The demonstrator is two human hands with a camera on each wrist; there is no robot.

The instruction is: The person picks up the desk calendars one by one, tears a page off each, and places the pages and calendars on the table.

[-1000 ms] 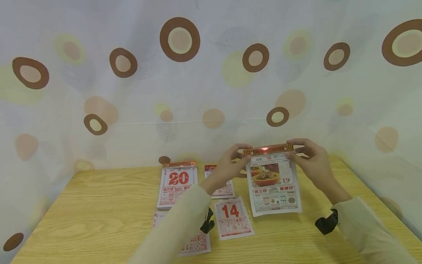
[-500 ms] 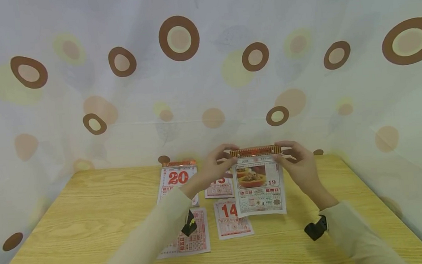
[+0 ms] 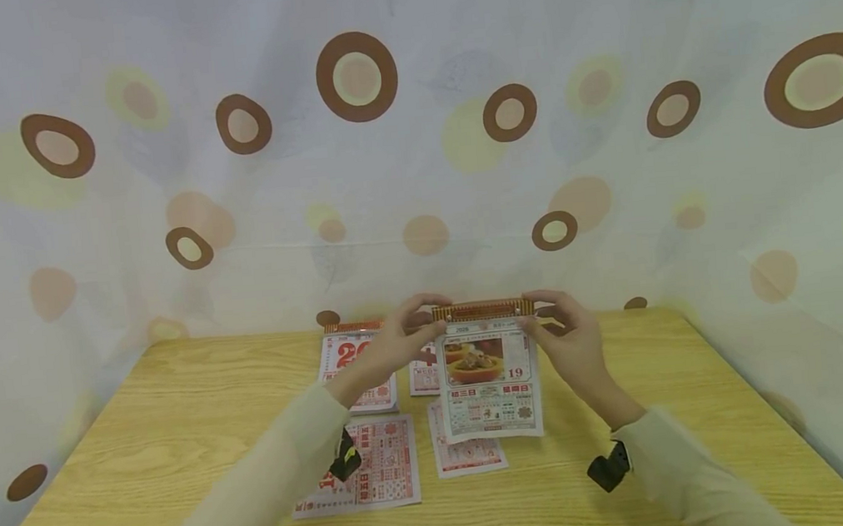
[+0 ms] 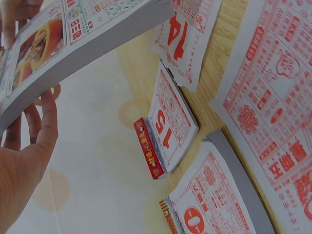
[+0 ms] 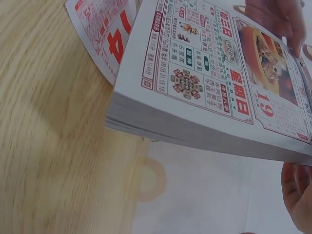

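The left hand (image 3: 391, 345) is pinching the left end of a gold-and-red strip (image 3: 482, 311), and the right hand (image 3: 573, 342) is pinching the right end; each grip is leaving only the strip's thickness between thumb and fingers. The thick calendar (image 3: 490, 399), showing 19 and a food picture, is hanging from the strip between the 2 hands, above the table (image 3: 555, 498). Below the grip, a sheet marked 14 (image 3: 474, 457) is lying partly hidden; left of it, a pad reading 15 (image 4: 173, 117), a pad reading 20 (image 3: 340, 362) and a printed sheet (image 3: 389, 460) are lying
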